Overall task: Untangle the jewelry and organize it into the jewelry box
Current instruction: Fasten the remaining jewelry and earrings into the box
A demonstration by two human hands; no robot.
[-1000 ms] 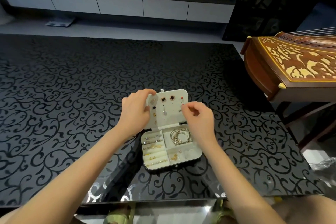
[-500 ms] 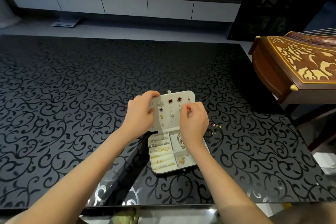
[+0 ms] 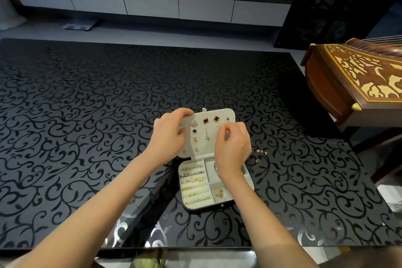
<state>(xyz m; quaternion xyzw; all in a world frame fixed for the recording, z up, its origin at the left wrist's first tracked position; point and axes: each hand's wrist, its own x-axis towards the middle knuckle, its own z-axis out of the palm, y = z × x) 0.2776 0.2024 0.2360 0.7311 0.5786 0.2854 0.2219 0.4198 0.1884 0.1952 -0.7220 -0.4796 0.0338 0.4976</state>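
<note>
The jewelry box [image 3: 214,183] lies open near the table's [image 3: 87,115] front edge; its lid is steadied by the left hand [image 3: 168,137] while a stud, barely visible, is pinched by the right hand [image 3: 233,147]; a slip could drop it

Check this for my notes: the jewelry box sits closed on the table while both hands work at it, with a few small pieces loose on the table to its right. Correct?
Not quite. The head view shows the jewelry box open, lid panel raised with earrings pinned to it. Left hand holds the panel; right hand pinches at it. Small pieces do lie loose on the table.
</note>
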